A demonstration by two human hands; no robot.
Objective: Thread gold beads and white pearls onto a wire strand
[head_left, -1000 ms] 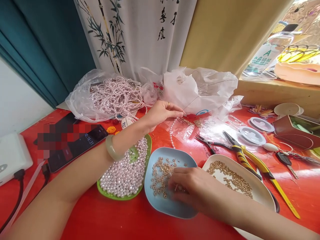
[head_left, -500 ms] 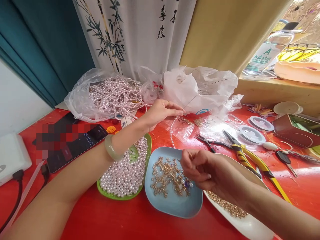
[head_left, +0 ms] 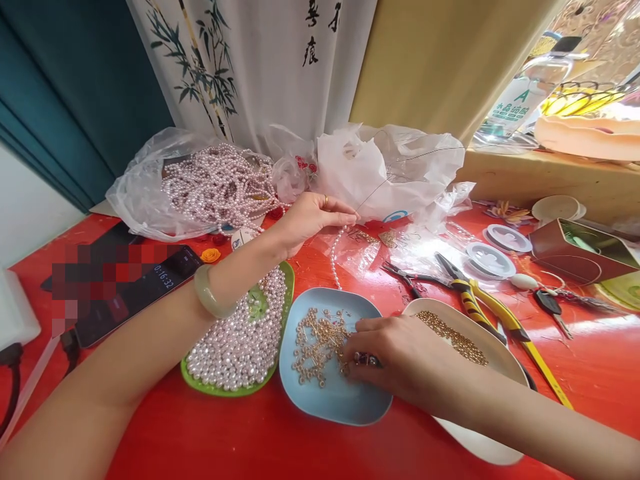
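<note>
Right hand [head_left: 395, 357] dropped back into blue dish [head_left: 340, 407], beside pliers [head_left: 480, 307].

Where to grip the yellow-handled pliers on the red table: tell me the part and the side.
Grip the yellow-handled pliers around both handles near mid-length, coming from above: they lie flat on the red table, handles trailing toward the near right, jaws pointing at the plastic bags.

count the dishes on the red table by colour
green dish holding loose pearls: 1
blue dish holding gold findings, with the right hand reaching into it: 1
white dish holding small gold beads: 1
total: 3 dishes
</note>
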